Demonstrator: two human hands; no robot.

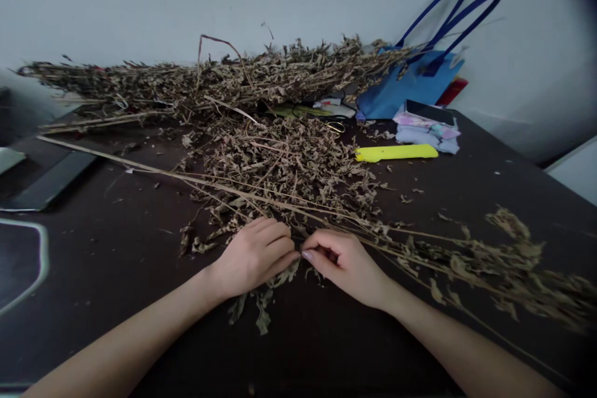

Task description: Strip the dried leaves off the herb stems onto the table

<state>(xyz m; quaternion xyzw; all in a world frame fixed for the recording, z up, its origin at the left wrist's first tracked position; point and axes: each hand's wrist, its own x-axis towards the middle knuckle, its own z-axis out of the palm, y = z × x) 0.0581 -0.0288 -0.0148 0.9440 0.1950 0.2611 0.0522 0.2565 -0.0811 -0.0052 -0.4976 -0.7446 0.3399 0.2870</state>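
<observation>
My left hand (254, 255) and my right hand (342, 261) meet at the table's near middle, fingers curled in a pinch on a long dried plant stalk (224, 188). The stalk runs from the far left across to a leafy dry end (513, 255) at the right. Stripped dried leaves (289, 168) lie heaped just beyond my hands, and a few loose leaves (261, 311) lie under my left wrist. What exactly each fingertip grips is partly hidden.
A big bundle of dried stalks (186, 84) lies along the back wall. A blue bag (410, 84), a yellow flat object (396, 152), folded cloth (426, 130) and scissors (333, 126) sit at the back right. The dark table (116, 230) bears a flat dark device (46, 183) at left.
</observation>
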